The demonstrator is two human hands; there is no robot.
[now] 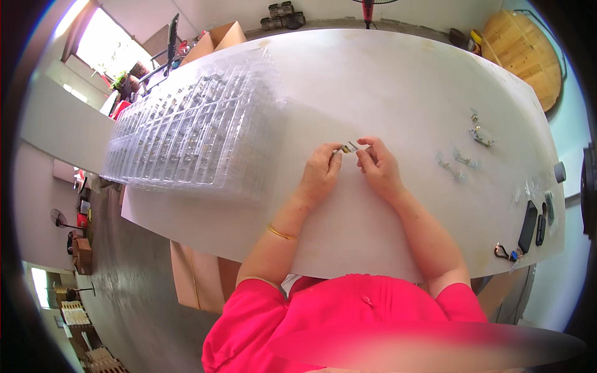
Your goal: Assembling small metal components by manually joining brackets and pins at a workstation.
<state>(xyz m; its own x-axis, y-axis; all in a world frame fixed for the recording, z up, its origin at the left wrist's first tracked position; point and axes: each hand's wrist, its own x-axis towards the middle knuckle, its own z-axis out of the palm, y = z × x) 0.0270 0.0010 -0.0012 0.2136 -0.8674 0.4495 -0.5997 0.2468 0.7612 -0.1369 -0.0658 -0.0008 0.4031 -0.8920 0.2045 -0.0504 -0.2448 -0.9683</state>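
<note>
Pale bench (385,81) lies below; left fingers (334,158) pinch a small metal part (346,149), just left of the right fingers (369,161), whose grip I cannot tell.

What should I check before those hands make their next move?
1. Left hand gripping the small metal part: ok, pinched at the fingertips.
2. Right hand holding a separate piece: cannot tell, too small.
3. Stacked clear trays apart from both hands: ok, off to the left.
4. Loose metal parts gathered together: not ok, spread over the table, at right.
5. Flat black object away from the hands: ok, near the right edge.
</note>
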